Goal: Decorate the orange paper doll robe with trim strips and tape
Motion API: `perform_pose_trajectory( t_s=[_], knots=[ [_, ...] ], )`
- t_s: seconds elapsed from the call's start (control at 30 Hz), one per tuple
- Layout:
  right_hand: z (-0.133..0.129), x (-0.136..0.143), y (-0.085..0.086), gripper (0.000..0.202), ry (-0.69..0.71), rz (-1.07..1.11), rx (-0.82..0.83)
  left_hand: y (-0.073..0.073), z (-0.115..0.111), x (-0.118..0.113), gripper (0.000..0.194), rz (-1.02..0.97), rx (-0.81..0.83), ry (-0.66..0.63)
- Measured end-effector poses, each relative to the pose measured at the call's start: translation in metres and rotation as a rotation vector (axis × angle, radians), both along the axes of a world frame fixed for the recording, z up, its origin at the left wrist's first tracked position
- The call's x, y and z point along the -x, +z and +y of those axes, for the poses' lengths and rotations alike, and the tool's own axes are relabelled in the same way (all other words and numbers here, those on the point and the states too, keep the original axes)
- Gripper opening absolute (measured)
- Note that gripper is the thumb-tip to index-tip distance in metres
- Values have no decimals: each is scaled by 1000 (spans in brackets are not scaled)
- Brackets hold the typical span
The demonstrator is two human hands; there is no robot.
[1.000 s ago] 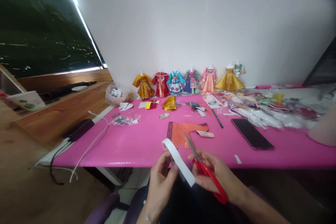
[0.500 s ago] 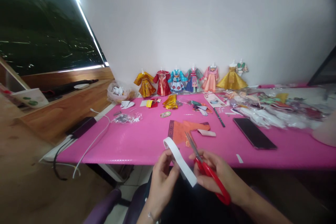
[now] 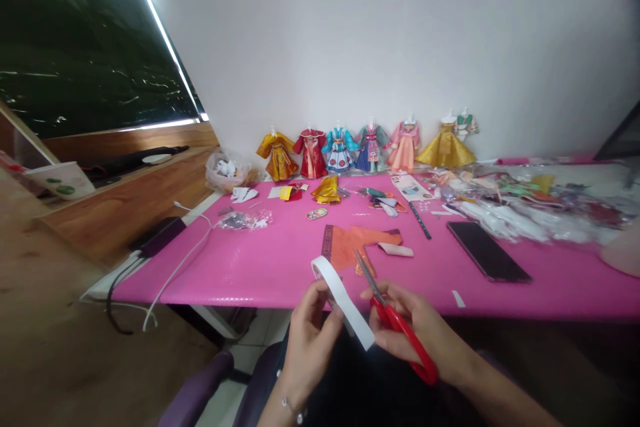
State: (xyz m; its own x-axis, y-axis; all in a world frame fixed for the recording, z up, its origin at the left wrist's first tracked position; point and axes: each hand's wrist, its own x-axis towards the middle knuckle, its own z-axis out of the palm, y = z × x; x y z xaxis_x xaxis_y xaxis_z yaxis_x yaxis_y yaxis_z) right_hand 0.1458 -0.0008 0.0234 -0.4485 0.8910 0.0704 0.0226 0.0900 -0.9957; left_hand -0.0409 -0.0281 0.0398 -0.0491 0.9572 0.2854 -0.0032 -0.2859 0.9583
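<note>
My left hand is closed on a roll of white tape, whose loose strip hangs down to the right. Red-handled scissors are in my right hand, with the blades pointing up and left, slightly parted at the tips. The strip's lower end is close to my right fingers; whether they touch it I cannot tell. Just beyond both hands, an orange cloth garment with a dark patterned border lies flat on the pink table. A pale folded piece rests at its right side.
Several small dresses stand along the wall. A black phone and plastic-wrapped items lie at right. A power adapter with cables is at left, near a plastic bag. A dark pen lies behind the garment.
The view has shifted slightly, moving the table items a little in the picture. Both hands keep nearly the same pose, still holding the tape and the scissors.
</note>
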Motion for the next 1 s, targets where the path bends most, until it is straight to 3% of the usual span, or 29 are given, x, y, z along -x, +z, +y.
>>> perform_pose_trajectory(
  t_s=[0.33, 0.53, 1.0],
  knots=[
    [-8, -4, 27, 41, 91, 16, 105, -1, 1, 1, 14, 12, -30, -2],
    [-10, -3, 35, 37, 97, 8, 113, -1, 1, 3, 13, 33, -40, -32],
    [-11, -6, 33, 39, 115, 52, 127, 2, 0, 8, 21, 76, -78, -56]
  ],
)
